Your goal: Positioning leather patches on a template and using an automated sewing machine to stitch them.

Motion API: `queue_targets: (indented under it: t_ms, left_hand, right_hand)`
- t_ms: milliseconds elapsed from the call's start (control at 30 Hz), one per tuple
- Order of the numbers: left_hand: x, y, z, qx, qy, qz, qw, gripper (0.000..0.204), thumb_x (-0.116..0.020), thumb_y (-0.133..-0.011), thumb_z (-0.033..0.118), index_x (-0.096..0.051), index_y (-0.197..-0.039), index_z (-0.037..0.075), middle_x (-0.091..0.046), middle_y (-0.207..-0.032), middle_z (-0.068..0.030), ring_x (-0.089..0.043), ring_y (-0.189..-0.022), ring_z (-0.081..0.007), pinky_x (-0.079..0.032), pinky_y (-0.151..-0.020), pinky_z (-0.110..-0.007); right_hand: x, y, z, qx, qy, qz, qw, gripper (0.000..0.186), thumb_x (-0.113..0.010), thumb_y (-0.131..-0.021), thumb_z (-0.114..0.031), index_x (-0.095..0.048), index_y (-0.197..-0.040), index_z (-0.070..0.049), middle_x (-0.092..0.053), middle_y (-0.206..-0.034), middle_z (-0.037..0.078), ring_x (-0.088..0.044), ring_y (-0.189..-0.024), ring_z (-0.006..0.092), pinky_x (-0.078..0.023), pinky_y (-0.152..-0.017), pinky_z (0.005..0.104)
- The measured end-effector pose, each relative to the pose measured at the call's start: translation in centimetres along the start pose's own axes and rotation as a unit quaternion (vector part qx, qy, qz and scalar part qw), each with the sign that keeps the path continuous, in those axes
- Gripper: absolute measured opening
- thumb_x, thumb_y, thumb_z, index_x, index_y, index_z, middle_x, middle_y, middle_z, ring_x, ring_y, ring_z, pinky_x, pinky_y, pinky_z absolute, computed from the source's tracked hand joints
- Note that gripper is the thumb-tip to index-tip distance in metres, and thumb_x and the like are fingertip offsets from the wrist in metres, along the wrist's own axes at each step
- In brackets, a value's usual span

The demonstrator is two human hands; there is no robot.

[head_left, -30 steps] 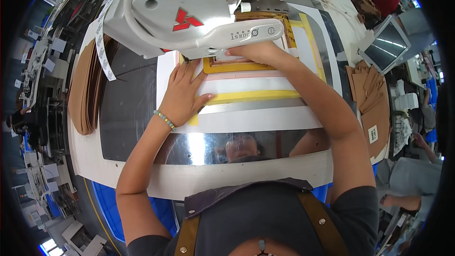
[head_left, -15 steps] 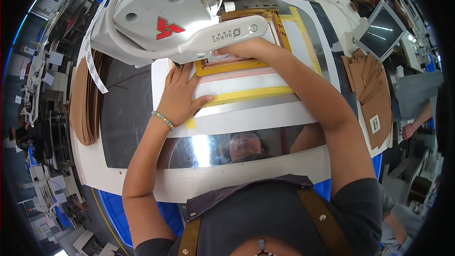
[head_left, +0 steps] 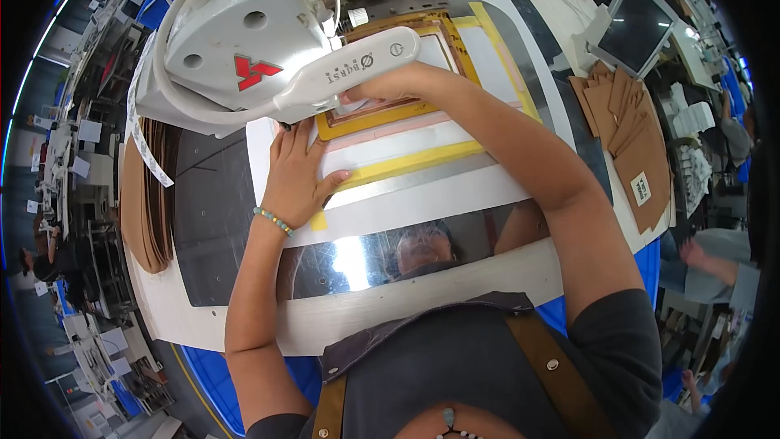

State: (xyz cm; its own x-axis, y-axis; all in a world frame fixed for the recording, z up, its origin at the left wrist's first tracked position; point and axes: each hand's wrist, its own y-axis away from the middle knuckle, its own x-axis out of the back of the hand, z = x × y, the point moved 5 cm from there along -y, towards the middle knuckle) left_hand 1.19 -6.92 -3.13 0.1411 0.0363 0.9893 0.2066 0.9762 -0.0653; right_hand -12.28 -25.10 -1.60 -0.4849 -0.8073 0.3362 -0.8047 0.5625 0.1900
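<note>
My left hand (head_left: 294, 180) lies flat with fingers stretched on the left edge of a white sheet (head_left: 439, 213) bordered by yellow tape strips (head_left: 418, 164). Its thumb rests by the front strip, and its fingertips reach under the sewing machine head (head_left: 236, 41). On top of the sheet sits a yellow rectangular frame (head_left: 363, 126) with a brown inner border. My right hand (head_left: 398, 85) reaches in from the right over this frame, partly behind a white lamp arm (head_left: 349, 73). Most of its fingers are hidden, so its grip cannot be made out.
Stacked brown panels (head_left: 146, 211) stand left of the machine; more brown pieces (head_left: 634, 162) lie at the right below a screen (head_left: 638, 24). A shiny metal plate (head_left: 325, 272) runs along the table's front. Another person's arm (head_left: 715, 260) shows at the far right.
The view has shifted slightly, so the machine sits further left in it. Both my hands keep about the same places on the work. The other person's hand at the right has moved.
</note>
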Motion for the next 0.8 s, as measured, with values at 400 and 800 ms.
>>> queue_targets:
  t_ms: [400,800]
  left_hand:
    - [0.4,-0.1,0.3,-0.012,-0.007,0.018,1.000,0.086,-0.050,-0.102,0.065,-0.047,-0.157,-0.001,-0.036,-0.165,-0.0300,-0.028,-0.155,-0.0478,-0.020,-0.128,-0.055]
    - [1.1,-0.1,1.1,0.002,-0.023,0.035,0.999,0.076,-0.057,-0.102,0.056,-0.049,-0.157,0.002,-0.040,-0.164,-0.0268,-0.035,-0.152,-0.0478,-0.027,-0.126,-0.054]
  right_hand:
    - [-1.2,-0.7,-0.3,0.054,0.130,0.017,0.990,0.012,-0.074,-0.081,-0.005,-0.075,-0.092,-0.006,-0.076,-0.092,0.007,-0.072,-0.088,0.0194,-0.058,-0.074,0.0333]
    - [0.4,-0.1,-0.6,0.118,0.157,-0.006,0.980,0.017,-0.081,-0.078,-0.013,-0.079,-0.095,-0.009,-0.077,-0.092,0.006,-0.071,-0.085,0.0202,-0.056,-0.076,0.0362]
